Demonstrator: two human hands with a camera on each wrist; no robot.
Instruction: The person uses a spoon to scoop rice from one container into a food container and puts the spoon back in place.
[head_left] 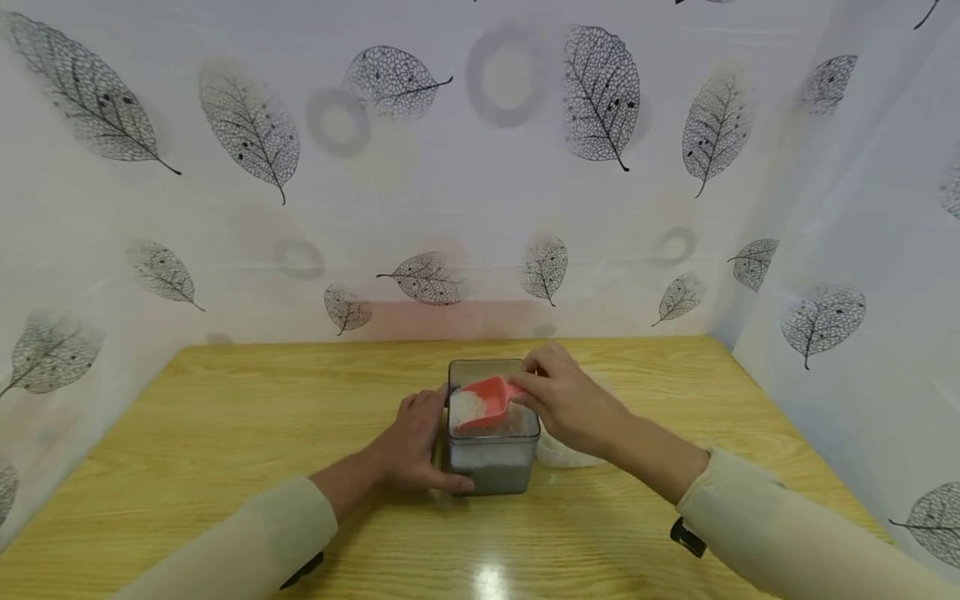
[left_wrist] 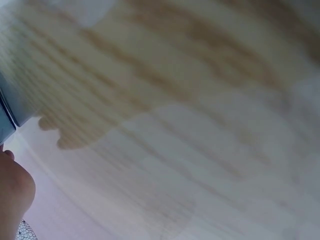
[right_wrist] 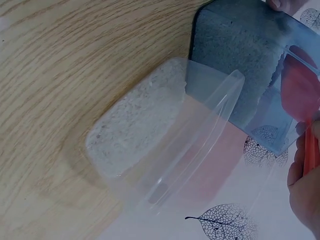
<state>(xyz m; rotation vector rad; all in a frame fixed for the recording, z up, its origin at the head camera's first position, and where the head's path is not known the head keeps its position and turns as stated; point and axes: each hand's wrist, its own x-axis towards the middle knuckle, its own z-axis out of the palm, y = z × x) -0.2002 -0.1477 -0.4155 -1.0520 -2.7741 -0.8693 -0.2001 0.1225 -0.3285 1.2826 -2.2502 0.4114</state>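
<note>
head view: one gray see-through box (head_left: 491, 471) stands on the counter (head_left: 262, 400), about midway between its left and right edges and short of the far edge. the left hand (head_left: 412, 442) grasps the box from the left, its thumb along the near side. the right hand (head_left: 570, 404) has its grip closed around the handle of one red scoop (head_left: 497, 398), level over or just inside the mouth of the box, with a heap of white rice (head_left: 468, 407) in it. one clear tub (head_left: 564, 455) sits just right of the box, partly hidden by the right hand. rice could spill over the rim if the scoop tips or knocks the wall, since the heap lies toward its open front; a slack left hand might let the box slide. two hands, two sleeves and two dark straps show.

left wrist view: one corner of the box and part of one hand show at the left side, beside bare counter; the grip cannot be told from here.

right wrist view: one tub with rice at its bottom, one box with more rice, one scoop gripped by the handle. tub and box overlap here; whether they touch is unclear. the tub's thin wall might tip if the right arm brushes it.
</note>
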